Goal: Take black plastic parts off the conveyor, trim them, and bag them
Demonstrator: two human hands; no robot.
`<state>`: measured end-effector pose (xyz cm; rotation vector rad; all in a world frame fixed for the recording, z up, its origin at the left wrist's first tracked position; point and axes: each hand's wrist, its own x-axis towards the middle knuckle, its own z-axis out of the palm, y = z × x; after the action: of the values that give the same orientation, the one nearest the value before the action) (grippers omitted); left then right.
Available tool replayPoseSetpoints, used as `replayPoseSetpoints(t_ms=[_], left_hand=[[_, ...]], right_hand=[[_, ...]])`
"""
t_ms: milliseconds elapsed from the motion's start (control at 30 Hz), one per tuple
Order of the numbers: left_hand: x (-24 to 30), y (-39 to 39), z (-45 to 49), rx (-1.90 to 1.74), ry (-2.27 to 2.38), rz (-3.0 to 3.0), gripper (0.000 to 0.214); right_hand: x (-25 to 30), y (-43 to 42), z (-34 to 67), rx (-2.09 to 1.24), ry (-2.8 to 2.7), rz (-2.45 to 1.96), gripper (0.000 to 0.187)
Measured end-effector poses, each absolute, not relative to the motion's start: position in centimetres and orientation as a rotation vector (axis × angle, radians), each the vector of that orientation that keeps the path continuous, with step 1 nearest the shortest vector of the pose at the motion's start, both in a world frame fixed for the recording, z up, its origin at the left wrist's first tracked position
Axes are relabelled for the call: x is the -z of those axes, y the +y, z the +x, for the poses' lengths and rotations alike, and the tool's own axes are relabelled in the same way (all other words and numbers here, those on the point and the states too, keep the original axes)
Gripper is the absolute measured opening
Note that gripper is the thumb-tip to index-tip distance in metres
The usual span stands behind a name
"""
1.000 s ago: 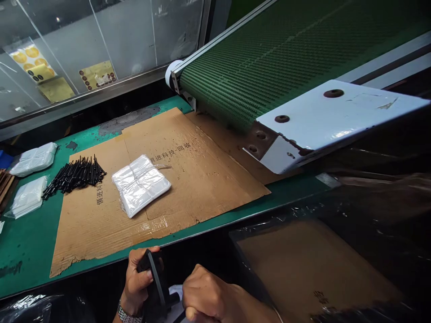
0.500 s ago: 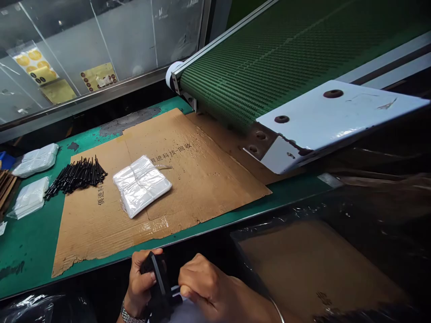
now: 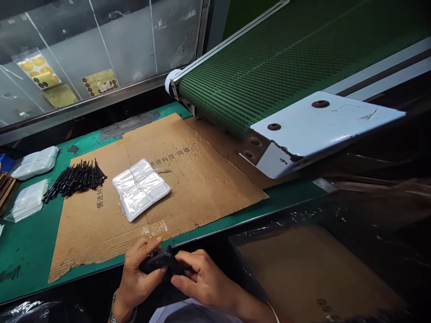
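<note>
Both hands hold a black plastic-looking part point(image 3: 165, 257) low in the picture, just off the table's front edge; its exact kind is unclear. My left hand point(image 3: 139, 273) grips its left side between thumb and fingers. On its right side, my right hand point(image 3: 200, 278) has curled fingers and thumb pressed on it. Beyond the hands lies a tied bundle of clear plastic bags point(image 3: 141, 188) on a flattened cardboard sheet point(image 3: 202, 188). A pile of thin black rods point(image 3: 76, 178) rests at the sheet's left edge.
More bag stacks point(image 3: 28, 199) lie on the green table point(image 3: 20, 251) at left. A green conveyor belt point(image 3: 256, 85) slopes up at right, its white metal end plate point(image 3: 323, 130) jutting toward me. Below it, a bagged carton point(image 3: 313, 269) stands at lower right.
The black part has turned from standing upright to lying flatter and sits slightly higher. My right hand has opened out from a fist-like grip. Table items stay in place.
</note>
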<state>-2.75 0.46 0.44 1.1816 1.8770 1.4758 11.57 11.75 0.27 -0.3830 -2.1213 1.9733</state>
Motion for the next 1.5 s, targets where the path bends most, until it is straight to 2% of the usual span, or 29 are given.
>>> replayPoseSetpoints(t_ms=[100,167,300,333,400,500,667,767,800,867,967,1067,1267,1500], left_hand=[[-0.3,1.1,-1.4,-1.861,1.917,0.641,0.07],[0.0,1.4,-0.3,-1.953,1.589,0.222,0.061],[0.1,2.0,1.2,-1.912,0.926,-0.258,0.02],[-0.1,2.2,1.3,-1.928,0.871,-0.365,0.016],[-0.8,2.6,1.1,-1.936,0.852,-0.551,0.033],[-1.8,3.1,0.3,-1.923,0.935,-0.677,0.045],[-1.1,2.4,-0.1,-1.869,0.98,-0.655,0.032],[-0.1,1.6,0.3,-1.806,0.952,-0.551,0.012],[0.0,1.4,0.5,-1.789,0.949,-0.508,0.016],[-0.1,1.1,0.8,-1.771,0.966,-0.434,0.03],[-0.6,1.0,1.0,-1.746,1.044,-0.345,0.047],[-1.0,0.9,1.2,-1.713,1.085,-0.276,0.057],[-1.1,0.8,1.7,-1.706,1.097,-0.243,0.061],[-0.3,0.8,1.5,-1.694,1.057,-0.3,0.05]], right_hand=[[0.1,11.6,11.3,-1.846,-1.994,-0.501,0.041],[0.3,11.4,10.9,-1.781,-1.893,-0.588,0.039],[0.4,10.5,9.9,-1.742,-1.874,-0.628,0.039],[0.4,10.3,9.8,-1.758,-1.895,-0.615,0.04],[0.5,9.9,9.7,-1.842,-1.914,-0.555,0.045],[0.4,9.9,9.9,-2.077,-1.773,-0.527,0.052],[0.0,11.3,10.4,-2.446,-1.283,-0.736,0.047],[0.0,12.0,10.3,-2.506,-1.293,-0.724,0.047],[-0.1,12.2,10.3,-2.481,-1.348,-0.716,0.047],[-0.1,12.3,10.3,-2.328,-1.554,-0.67,0.047],[-0.5,12.4,10.4,-1.928,-1.939,-0.536,0.046],[-0.8,12.5,10.5,-1.546,-2.214,-0.427,0.04],[-0.7,12.6,10.6,-0.909,-2.446,-0.187,0.036],[-0.4,13.1,10.6,-0.644,-2.464,0.012,0.035]])
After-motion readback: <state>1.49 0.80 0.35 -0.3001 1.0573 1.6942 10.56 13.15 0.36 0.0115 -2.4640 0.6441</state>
